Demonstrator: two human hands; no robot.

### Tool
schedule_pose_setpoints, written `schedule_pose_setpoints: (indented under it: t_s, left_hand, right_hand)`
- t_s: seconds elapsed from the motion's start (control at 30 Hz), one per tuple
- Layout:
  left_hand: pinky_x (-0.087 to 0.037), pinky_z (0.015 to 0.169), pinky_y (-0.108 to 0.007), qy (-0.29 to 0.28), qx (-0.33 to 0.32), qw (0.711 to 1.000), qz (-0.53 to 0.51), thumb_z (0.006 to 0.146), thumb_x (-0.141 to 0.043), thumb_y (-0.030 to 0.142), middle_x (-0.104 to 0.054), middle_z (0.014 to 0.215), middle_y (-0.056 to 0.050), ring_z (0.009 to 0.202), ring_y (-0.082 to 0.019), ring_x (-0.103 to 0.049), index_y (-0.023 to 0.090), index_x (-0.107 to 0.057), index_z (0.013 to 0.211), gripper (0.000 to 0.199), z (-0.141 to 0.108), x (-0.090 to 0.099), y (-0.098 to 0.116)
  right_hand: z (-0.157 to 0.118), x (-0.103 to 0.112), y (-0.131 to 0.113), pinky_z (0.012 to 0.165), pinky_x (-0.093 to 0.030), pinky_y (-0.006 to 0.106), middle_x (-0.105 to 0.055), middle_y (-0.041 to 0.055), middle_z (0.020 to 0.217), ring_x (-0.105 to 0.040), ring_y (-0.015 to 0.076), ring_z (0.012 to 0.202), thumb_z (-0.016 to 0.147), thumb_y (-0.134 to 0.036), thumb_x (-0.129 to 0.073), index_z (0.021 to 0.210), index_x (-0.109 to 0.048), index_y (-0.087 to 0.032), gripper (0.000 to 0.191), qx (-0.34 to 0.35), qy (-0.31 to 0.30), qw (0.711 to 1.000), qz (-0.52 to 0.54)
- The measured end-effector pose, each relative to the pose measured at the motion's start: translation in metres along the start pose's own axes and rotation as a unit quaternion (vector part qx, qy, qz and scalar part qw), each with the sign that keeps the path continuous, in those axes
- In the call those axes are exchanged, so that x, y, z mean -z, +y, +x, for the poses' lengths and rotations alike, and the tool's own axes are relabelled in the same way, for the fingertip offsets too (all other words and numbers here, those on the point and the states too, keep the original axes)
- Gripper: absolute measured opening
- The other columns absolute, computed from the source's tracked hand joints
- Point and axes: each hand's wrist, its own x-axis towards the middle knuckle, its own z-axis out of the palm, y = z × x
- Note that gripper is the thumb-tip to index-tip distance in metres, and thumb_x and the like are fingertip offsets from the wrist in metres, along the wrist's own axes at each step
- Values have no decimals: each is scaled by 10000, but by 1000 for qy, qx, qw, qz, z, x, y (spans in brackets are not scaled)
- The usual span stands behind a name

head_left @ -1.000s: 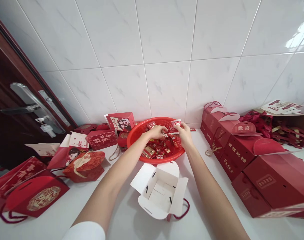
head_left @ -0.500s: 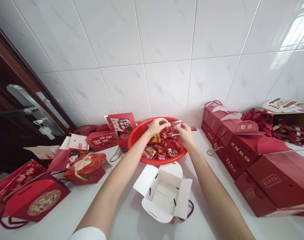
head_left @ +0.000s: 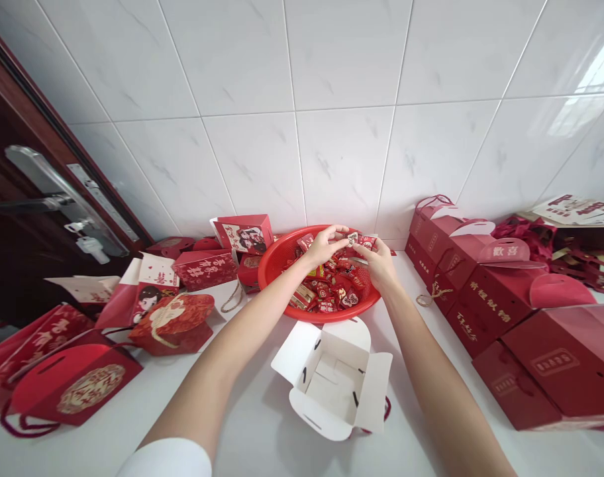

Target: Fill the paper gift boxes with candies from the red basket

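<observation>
Over the back of a red plastic basket (head_left: 273,291) full of red-wrapped sweets (head_left: 326,288), both my hands are close together. My left hand (head_left: 328,245) has its fingers bent at a small candy (head_left: 352,239) with a pale label. My right hand (head_left: 378,260) is closed on red candy packets (head_left: 365,242) just right of it. In front of the basket, an open box (head_left: 332,384) with a white inside stands with its flaps spread, and no sweets show in it.
Red gift boxes (head_left: 177,324) with cords stand at the left, near a dark door (head_left: 14,252). More closed red boxes (head_left: 485,298) line the right side, with dark red ribbons (head_left: 525,238) behind them. A tiled wall (head_left: 342,165) rises behind the basket.
The view has shifted slightly. A candy with a pale label now shows between my hands, and my right hand has turned a little, with its packets at a different angle.
</observation>
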Motion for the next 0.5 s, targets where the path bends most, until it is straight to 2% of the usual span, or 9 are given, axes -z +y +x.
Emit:
schedule_pose_setpoints:
  t_s: [0.1,0.17,0.2,0.3,0.4,0.5]
  left_hand:
    - [-532,838,-304,9,26,999,36,866,-629,270,-707,1000,-65,901,-183,-676,162,-641,1087,246,3,0,-3]
    - [-538,824,-297,-10,49,985,164,943,-488,268,-718,1028,-73,901,-181,-684,160,-648,1111,256,4,2,-6]
    - [-537,830,-295,-32,65,966,248,952,-441,243,-725,1030,-73,913,-182,-686,160,-664,1094,276,4,3,-8]
    - [-527,862,-302,-112,120,887,432,852,-529,153,-750,915,-59,917,-211,-695,174,-724,895,201,1,5,-17]
    - [-513,909,-345,-152,150,846,489,694,-646,67,-756,882,-89,961,-274,-700,176,-723,747,144,-3,3,-24]
    - [-506,934,-394,-175,167,812,531,649,-668,40,-752,979,-149,1047,-332,-686,160,-729,761,176,-4,-2,-25]
  right_hand:
    - [0,1,2,643,-602,306,-679,-10,807,-659,179,774,533,-280,-804,845,-585,-193,391,20,23,1000,2]
    - [1,1,1,625,-596,296,-677,-12,793,-657,176,760,530,-264,-796,825,-582,-193,371,20,38,999,3]
    - [1,1,1,614,-592,290,-678,-12,790,-655,173,753,530,-258,-791,816,-579,-193,362,19,45,999,5]
    - [1,1,-1,590,-586,277,-678,-9,777,-644,166,738,523,-243,-782,790,-573,-190,344,15,52,998,14]
    - [0,0,-2,582,-586,272,-674,-13,768,-637,158,720,518,-244,-781,783,-577,-190,339,12,43,999,20]
    - [-1,0,-2,568,-579,257,-672,-24,764,-635,148,703,519,-250,-778,780,-577,-199,334,13,41,999,23]
